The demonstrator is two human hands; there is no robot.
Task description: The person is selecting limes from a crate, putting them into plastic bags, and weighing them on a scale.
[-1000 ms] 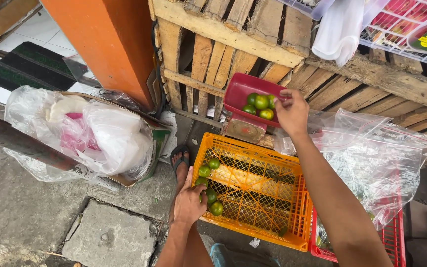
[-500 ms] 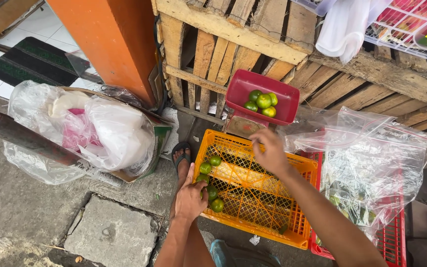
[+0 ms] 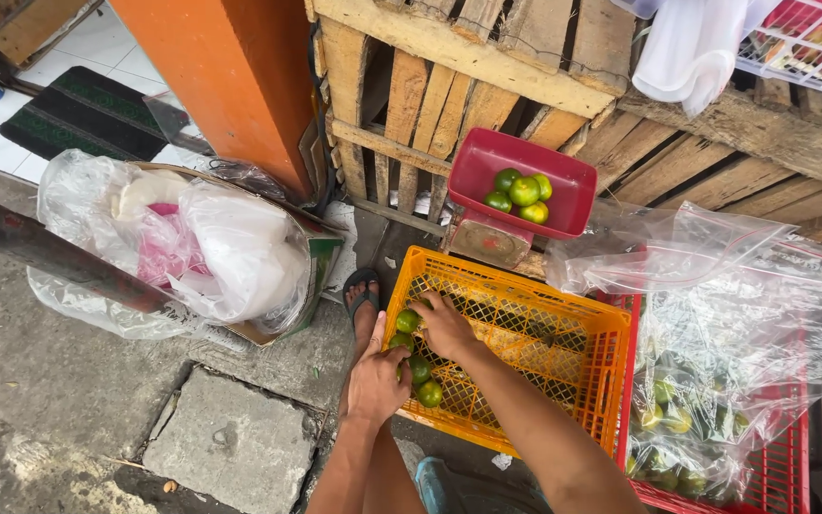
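hemmed in on most sides: wooden pallets point(image 3: 487, 86) far, a red crate point(image 3: 792, 447) with a clear plastic bag point(image 3: 734, 324) right, a bagged cardboard box point(image 3: 240, 247) left, bare concrete ground point(image 3: 68, 381) near left. both hands down in the near-left corner of the orange crate point(image 3: 563, 333), among green limes point(image 3: 420, 366). left hand point(image 3: 378, 381) spread over the rim, fingers loosely apart, touching limes, clamped on nothing visible. right hand point(image 3: 447, 328) curled over limes by the left wall; cannot tell whether closed on one. more limes far, in the red scale tray point(image 3: 487, 171).
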